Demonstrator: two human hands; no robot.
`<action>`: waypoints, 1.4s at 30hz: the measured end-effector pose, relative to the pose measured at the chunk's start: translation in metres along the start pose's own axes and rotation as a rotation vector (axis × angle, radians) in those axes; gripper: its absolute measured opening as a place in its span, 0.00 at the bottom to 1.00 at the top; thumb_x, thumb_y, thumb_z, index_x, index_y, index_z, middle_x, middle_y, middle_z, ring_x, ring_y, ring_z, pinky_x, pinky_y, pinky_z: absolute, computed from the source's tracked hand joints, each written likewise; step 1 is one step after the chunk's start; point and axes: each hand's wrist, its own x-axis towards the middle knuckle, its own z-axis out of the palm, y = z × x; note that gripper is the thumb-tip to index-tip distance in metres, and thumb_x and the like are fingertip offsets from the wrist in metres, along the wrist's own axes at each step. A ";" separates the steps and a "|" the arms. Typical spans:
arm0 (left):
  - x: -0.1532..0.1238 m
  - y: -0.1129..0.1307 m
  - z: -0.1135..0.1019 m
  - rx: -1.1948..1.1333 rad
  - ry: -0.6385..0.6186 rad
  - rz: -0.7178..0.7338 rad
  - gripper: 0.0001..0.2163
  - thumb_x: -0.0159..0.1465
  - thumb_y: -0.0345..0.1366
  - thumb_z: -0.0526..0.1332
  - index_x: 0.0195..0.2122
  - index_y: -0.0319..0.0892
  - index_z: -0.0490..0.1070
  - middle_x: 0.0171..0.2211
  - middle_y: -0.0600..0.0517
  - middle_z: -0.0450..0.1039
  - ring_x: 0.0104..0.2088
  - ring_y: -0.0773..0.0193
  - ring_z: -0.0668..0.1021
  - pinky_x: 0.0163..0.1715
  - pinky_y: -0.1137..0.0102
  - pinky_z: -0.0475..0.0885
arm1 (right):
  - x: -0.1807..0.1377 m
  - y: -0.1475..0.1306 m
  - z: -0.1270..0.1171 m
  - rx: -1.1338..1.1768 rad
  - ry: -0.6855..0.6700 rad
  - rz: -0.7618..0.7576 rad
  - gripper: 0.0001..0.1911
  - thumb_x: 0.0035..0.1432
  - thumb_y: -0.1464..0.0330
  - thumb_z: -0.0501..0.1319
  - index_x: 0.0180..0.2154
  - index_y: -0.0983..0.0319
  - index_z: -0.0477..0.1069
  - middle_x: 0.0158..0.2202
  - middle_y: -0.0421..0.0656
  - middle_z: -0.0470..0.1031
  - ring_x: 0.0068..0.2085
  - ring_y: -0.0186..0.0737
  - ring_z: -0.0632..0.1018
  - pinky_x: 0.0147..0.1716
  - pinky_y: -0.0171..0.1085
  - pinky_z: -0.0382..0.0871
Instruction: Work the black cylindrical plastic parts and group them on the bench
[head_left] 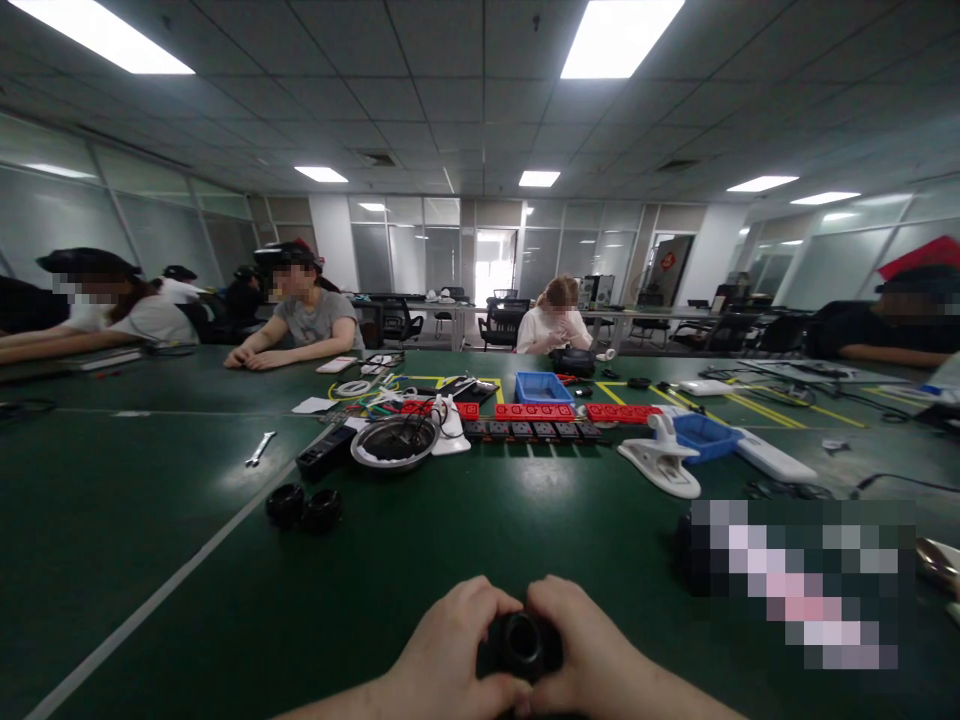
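Observation:
Low in the middle of the view, my left hand (459, 640) and my right hand (574, 640) close around the same black round part (523, 640). It has a ringed hole facing up towards me, and its exact kind is unclear. Fingers cover both of its sides, and my thumbs meet at its near edge. Further left on the green table (420, 560), two dark, thick ring-shaped parts (304, 508) lie side by side. To the right of my hands lies a blurred-out object with a black end (694, 555).
Beyond my hands are a steel bowl (395, 462), a white clip-on base (664, 460), red socket strips (534, 411), blue trays (543, 386) and tangled cables. A wrench (260, 449) lies at left. Several people sit around the table, one in a grey shirt (319, 320).

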 end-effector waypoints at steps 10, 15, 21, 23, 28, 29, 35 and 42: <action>0.004 -0.009 -0.007 -0.044 -0.029 0.114 0.18 0.48 0.31 0.67 0.40 0.44 0.67 0.34 0.55 0.65 0.34 0.64 0.68 0.34 0.72 0.63 | -0.002 -0.005 -0.018 0.142 -0.131 -0.113 0.27 0.34 0.59 0.70 0.39 0.62 0.68 0.37 0.42 0.67 0.39 0.43 0.66 0.40 0.40 0.57; 0.003 -0.010 -0.011 -0.091 -0.102 0.135 0.20 0.47 0.32 0.68 0.42 0.46 0.67 0.35 0.55 0.65 0.35 0.64 0.68 0.34 0.73 0.63 | -0.001 0.006 -0.028 0.304 -0.242 -0.192 0.18 0.41 0.63 0.67 0.36 0.62 0.70 0.34 0.40 0.67 0.38 0.40 0.66 0.38 0.36 0.59; 0.003 -0.010 -0.005 -0.106 -0.104 0.131 0.21 0.44 0.35 0.70 0.40 0.46 0.69 0.33 0.56 0.64 0.33 0.64 0.68 0.31 0.74 0.62 | 0.000 0.009 -0.015 0.199 -0.155 -0.132 0.21 0.33 0.60 0.70 0.30 0.62 0.69 0.31 0.38 0.67 0.34 0.39 0.66 0.34 0.36 0.58; 0.004 -0.011 0.000 -0.099 -0.056 0.105 0.20 0.44 0.36 0.70 0.38 0.44 0.69 0.32 0.56 0.64 0.32 0.64 0.68 0.30 0.74 0.62 | -0.001 0.006 -0.008 0.131 -0.104 -0.073 0.25 0.28 0.58 0.71 0.28 0.63 0.67 0.29 0.38 0.66 0.32 0.39 0.66 0.31 0.35 0.57; 0.003 -0.005 0.009 0.008 0.139 -0.066 0.16 0.45 0.32 0.68 0.35 0.42 0.67 0.32 0.55 0.64 0.32 0.63 0.67 0.31 0.72 0.62 | -0.002 -0.005 0.005 0.008 0.088 0.026 0.24 0.35 0.54 0.67 0.30 0.62 0.65 0.32 0.41 0.67 0.33 0.41 0.67 0.32 0.38 0.57; 0.002 -0.003 0.009 0.022 0.151 -0.080 0.16 0.45 0.31 0.67 0.35 0.42 0.66 0.32 0.55 0.64 0.33 0.63 0.67 0.32 0.71 0.62 | -0.002 -0.007 0.005 0.019 0.090 0.007 0.24 0.36 0.55 0.67 0.32 0.62 0.65 0.33 0.41 0.67 0.34 0.42 0.67 0.34 0.39 0.58; 0.004 -0.004 -0.003 -0.063 0.023 0.042 0.17 0.48 0.32 0.67 0.39 0.43 0.67 0.35 0.55 0.65 0.35 0.63 0.68 0.34 0.72 0.62 | 0.001 0.001 -0.019 0.250 -0.165 -0.171 0.25 0.36 0.62 0.69 0.39 0.61 0.68 0.38 0.41 0.66 0.41 0.42 0.67 0.41 0.38 0.59; 0.003 -0.009 -0.007 -0.109 -0.047 0.137 0.19 0.47 0.33 0.68 0.40 0.44 0.68 0.34 0.55 0.65 0.34 0.64 0.69 0.32 0.74 0.63 | 0.001 0.010 -0.017 0.197 -0.150 -0.168 0.22 0.36 0.59 0.69 0.32 0.63 0.67 0.32 0.39 0.65 0.35 0.39 0.66 0.34 0.36 0.59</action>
